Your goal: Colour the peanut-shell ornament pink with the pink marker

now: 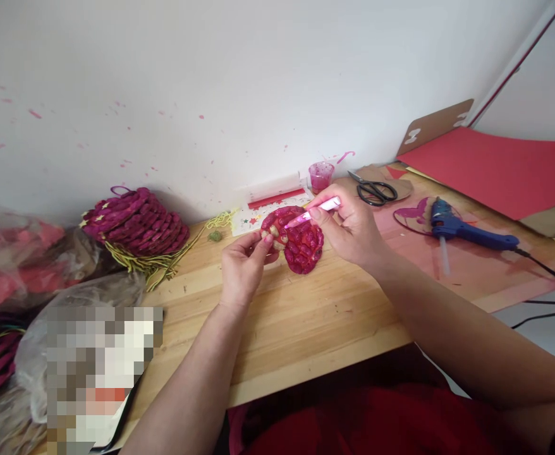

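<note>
My left hand (246,268) is closed on the left edge of a bumpy ornament (303,246) covered in peanut-like shells. Most of its lumps are glossy magenta, while a few beside my left fingers are bare tan. In my right hand (351,227) is a slim white paintbrush (327,205), its pink-stained tip touching or just above the shells. Behind the ornament lies a white sheet (244,221) with small coloured stars. A clear cup (322,175) stained with pink paint stands beyond my right hand.
Stacked magenta ornaments (140,224) with yellow cords sit at left, near plastic bags (83,309) and a blurred-out device (111,373). At right are black-handled scissors (377,191), a blue glue gun (471,232) with its cord, and red paper sheets (495,167). A wall rises behind.
</note>
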Action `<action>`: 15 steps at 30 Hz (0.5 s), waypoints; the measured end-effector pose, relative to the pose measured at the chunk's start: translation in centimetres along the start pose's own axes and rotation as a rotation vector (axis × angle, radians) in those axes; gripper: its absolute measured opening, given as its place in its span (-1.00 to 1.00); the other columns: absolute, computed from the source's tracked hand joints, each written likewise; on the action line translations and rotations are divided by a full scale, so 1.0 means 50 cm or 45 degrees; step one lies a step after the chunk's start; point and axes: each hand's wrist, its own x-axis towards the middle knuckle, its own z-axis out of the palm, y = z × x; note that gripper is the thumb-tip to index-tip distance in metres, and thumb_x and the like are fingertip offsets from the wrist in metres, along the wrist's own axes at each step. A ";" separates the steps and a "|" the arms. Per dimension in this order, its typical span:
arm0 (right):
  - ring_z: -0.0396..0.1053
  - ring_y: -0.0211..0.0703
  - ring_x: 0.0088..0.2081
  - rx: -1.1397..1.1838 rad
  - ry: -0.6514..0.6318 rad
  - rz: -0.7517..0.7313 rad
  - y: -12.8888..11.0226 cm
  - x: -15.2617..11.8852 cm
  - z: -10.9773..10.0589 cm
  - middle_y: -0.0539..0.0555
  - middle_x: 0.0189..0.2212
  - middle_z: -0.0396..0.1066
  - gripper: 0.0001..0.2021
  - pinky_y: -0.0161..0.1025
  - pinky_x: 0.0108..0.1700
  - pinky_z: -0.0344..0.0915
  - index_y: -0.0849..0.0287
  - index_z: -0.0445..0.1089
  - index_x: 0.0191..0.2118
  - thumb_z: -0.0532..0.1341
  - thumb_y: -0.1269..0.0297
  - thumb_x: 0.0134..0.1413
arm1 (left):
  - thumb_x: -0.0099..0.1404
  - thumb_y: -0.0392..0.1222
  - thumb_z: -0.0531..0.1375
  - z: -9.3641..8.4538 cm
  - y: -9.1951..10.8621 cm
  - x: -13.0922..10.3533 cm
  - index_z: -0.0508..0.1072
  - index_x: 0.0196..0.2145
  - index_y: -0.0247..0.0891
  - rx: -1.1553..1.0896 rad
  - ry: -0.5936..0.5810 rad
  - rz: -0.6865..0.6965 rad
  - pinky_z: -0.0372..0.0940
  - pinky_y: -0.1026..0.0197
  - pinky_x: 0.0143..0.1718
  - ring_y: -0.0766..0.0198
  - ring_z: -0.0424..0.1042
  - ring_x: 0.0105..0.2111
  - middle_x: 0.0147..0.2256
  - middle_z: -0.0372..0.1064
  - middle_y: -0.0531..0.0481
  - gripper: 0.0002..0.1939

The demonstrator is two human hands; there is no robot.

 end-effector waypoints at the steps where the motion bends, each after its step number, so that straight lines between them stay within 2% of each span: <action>1: 0.42 -0.18 -0.31 0.014 -0.012 0.003 0.000 0.000 0.000 0.00 -0.35 0.49 -0.87 -0.20 -0.29 0.30 0.08 0.43 -0.20 0.26 0.15 0.36 | -0.03 0.15 0.57 0.000 -0.001 0.001 0.67 -0.29 -0.30 -0.005 0.006 -0.003 0.57 0.18 -0.30 0.26 0.56 -0.40 -0.33 0.61 -0.06 -0.50; 6: 0.41 -0.21 -0.36 0.046 -0.086 -0.006 -0.003 -0.001 0.000 -0.04 -0.40 0.46 -0.87 -0.22 -0.29 0.30 0.09 0.40 -0.22 0.25 0.19 0.37 | -0.05 0.14 0.58 -0.003 -0.006 0.006 0.68 -0.30 -0.30 -0.054 0.035 -0.010 0.56 0.20 -0.30 0.29 0.55 -0.42 -0.36 0.58 -0.02 -0.50; 9: 0.39 -0.25 -0.39 0.063 -0.071 -0.009 -0.002 -0.001 0.000 -0.05 -0.39 0.47 -0.89 -0.24 -0.30 0.29 0.10 0.41 -0.22 0.25 0.22 0.37 | -0.03 0.11 0.58 -0.005 -0.009 0.007 0.68 -0.32 -0.30 -0.069 0.024 -0.015 0.56 0.22 -0.31 0.31 0.54 -0.43 -0.38 0.56 -0.01 -0.54; 15: 0.42 -0.21 -0.33 0.044 -0.073 -0.033 -0.001 0.000 0.002 -0.02 -0.37 0.49 -0.90 -0.22 -0.24 0.32 0.10 0.42 -0.21 0.24 0.23 0.37 | -0.12 0.09 0.61 -0.003 -0.007 0.008 0.68 -0.33 -0.32 -0.127 0.066 -0.071 0.56 0.23 -0.34 0.33 0.52 -0.45 -0.39 0.57 -0.01 -0.50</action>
